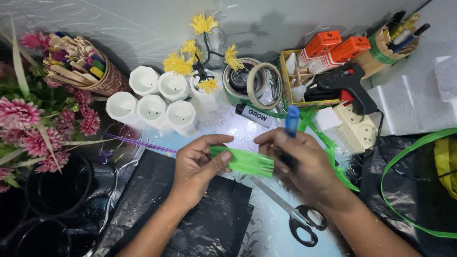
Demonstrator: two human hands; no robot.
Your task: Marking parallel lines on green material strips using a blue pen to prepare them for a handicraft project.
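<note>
1. Green fringed strip (pixel 243 161) lies between the two hands above the tabletop (pixel 266 228), its long axis running left to right and tilting slightly down toward the right; its lower edge is cut into thin slits.
2. Left hand (pixel 197 164) pinches the strip's left end, thumb on top and fingers curled beneath; it has the clearer grip of the two.
3. Right hand (pixel 304 164) closes over the strip's right end and also holds a blue-capped tube (pixel 291 123) that stands upright out of its fist. Just how its fingers grip the strip I cannot tell, as the hand hides that end.
4. Below the right hand a pair of scissors (pixel 293 214) lies on the tabletop, black handles toward the person, blades pointing up toward the strip.
5. Black plastic sheeting (pixel 209 223) lies under the left forearm.
6. Beyond the hands stand a cluster of white cups (pixel 152 100), a small branch with yellow flowers (pixel 200 52), rolls of tape (pixel 254 83) and a black glue gun (pixel 345 85).
7. Far left are pink flowers (pixel 28 128) and a pot of wooden sticks (pixel 83 62); loose green ribbon (pixel 409 157) loops at the right.
</note>
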